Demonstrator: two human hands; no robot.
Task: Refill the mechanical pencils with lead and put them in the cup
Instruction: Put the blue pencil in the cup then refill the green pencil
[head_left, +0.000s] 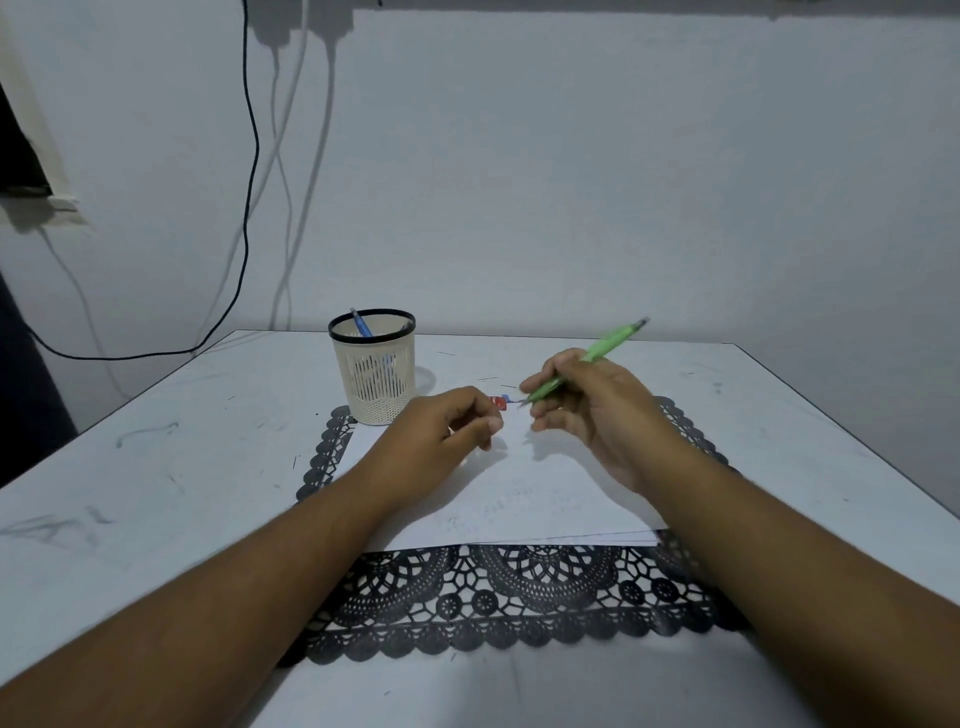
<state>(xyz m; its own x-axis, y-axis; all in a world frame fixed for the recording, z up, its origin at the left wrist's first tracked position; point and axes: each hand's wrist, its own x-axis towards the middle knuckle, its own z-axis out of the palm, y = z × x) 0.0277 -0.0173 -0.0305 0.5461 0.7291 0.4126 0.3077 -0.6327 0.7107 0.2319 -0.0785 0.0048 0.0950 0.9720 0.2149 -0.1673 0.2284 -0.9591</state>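
Observation:
My right hand (587, 410) grips a green mechanical pencil (605, 347), its tip pointing down-left and its cap end up toward the wall. My left hand (441, 431) has curled fingers and pinches a small red lead case (497, 401), mostly hidden behind the fingers. The pencil tip sits right beside the case. Both hands hover over white paper (519, 493). A cream mesh cup (373, 370) with a black rim stands at the back left, with a blue pencil (361, 323) inside it.
A black lace mat (493, 597) lies under the paper on the white table (156, 467). A few thin loose leads (506, 386) lie on the table behind the hands. Cables (249, 208) hang down the wall at the left.

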